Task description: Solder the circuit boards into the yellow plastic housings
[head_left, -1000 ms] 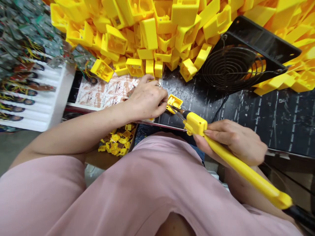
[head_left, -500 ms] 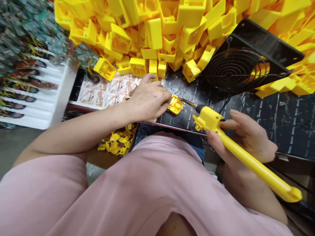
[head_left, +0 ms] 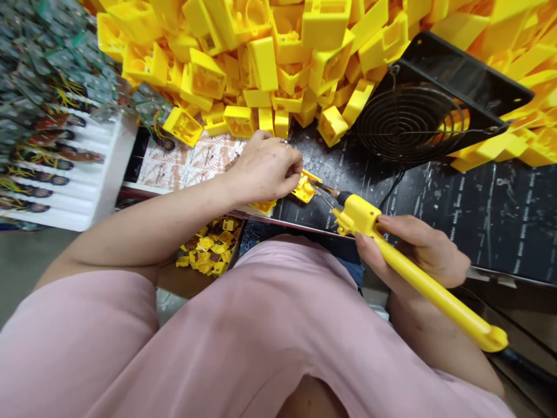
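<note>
Left hand (head_left: 265,166) pinches yellow part (head_left: 304,190); right hand (head_left: 424,247) grips yellow tool (head_left: 429,287).
Bench edge (head_left: 304,225) near the part's six o'clock; benchtop (head_left: 491,203) stretches toward three.

L fingers (head_left: 290,184) pinch yel. part (head_left: 305,190); R fingers (head_left: 402,227) grip yel. tool (head_left: 429,286).

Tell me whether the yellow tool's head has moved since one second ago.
Yes. Judged against the fan, the yellow tool's head has shifted slightly to the right in the picture.
</note>
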### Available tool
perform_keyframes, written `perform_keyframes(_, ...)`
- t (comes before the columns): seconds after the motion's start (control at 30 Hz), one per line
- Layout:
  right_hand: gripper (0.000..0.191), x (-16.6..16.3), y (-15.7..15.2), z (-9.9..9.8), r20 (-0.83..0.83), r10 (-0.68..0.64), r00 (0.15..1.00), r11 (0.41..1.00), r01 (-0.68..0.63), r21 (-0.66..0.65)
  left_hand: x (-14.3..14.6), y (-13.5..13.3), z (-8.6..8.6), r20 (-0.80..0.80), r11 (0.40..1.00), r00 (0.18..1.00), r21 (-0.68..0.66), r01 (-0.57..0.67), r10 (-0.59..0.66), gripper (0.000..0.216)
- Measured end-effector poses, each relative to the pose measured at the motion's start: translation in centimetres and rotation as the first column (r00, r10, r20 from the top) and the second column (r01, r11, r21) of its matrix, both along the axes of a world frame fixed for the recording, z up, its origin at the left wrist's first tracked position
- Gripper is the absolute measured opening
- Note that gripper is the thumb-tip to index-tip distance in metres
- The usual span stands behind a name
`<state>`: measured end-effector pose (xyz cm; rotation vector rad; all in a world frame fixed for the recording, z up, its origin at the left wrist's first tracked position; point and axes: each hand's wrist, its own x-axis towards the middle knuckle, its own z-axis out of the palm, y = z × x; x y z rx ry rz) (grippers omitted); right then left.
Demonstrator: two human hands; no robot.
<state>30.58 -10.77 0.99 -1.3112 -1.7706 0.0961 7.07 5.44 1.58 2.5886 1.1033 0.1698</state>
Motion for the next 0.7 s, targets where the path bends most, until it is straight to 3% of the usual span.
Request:
perform_keyframes(0.33, 0.022, -0.7, 0.8, 0.9, 0.162, -0.025, 0.986, 0.999, 0.017, 0.05, 0.1, 0.0, 0.0, -0.05, 0.998, 0.999, 0.059, -0.005, 0.008, 0.025)
perform_keyframes(0.47, 0.022, -0.7, 1.8, 0.8, 0.241, 0.042, 0.97, 0.996, -0.058, 0.063, 0.2, -0.1, -0.1, -0.033, 0.998, 0.999, 0.063, 0.006, -0.004, 0.024)
perform_keyframes(0.6, 0.019, 0.2, 1.5, 1.0, 0.181, 0.076, 0.981, 0.995, -0.087, 0.057, 0.4, -0.1, 0.0, -0.05, 0.999, 0.999, 0.052, -0.01, 0.013, 0.025)
perform_keyframes(0.7, 0.026, 1.0, 0.7, 1.0, 0.107, -0.022, 0.994, 0.998, 0.015, 0.066, 0.4, -0.1, 0.2, -0.078, 1.0, 0.997, 0.022, -0.02, 0.022, 0.025)
